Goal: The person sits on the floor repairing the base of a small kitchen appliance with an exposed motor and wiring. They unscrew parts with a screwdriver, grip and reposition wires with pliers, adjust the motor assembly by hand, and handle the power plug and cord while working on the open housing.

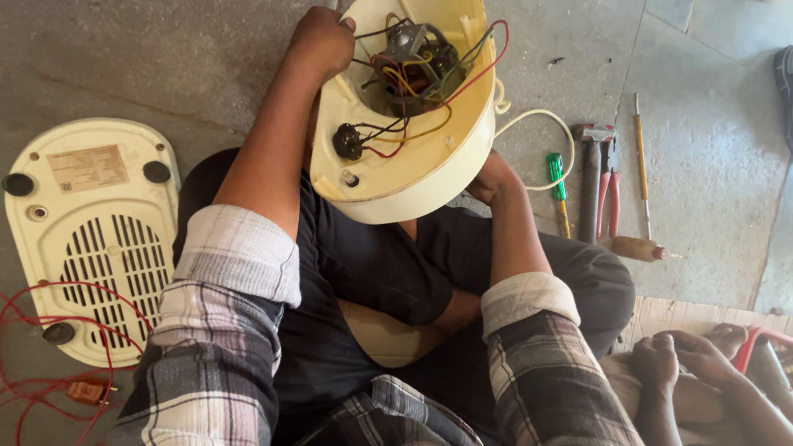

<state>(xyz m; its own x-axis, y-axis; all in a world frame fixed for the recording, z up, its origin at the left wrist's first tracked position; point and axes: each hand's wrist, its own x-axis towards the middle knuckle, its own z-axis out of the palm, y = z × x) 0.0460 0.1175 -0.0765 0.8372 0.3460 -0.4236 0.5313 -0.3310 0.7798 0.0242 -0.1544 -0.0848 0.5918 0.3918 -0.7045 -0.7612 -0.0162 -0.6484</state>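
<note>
I see the cream appliance housing (411, 104) at twelve o'clock, its open wired inside facing me. My left hand (321, 40) clasps its rim at ten o'clock; my right hand (490, 176), at four o'clock, supports it, grip hidden.

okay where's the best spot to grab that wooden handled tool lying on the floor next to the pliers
Probably by the wooden handle, coming from above. The screwdriver lies flat, its thin shaft pointing away, and the handle is the thick end nearest the person's right hand, with bare floor beside it.
</note>
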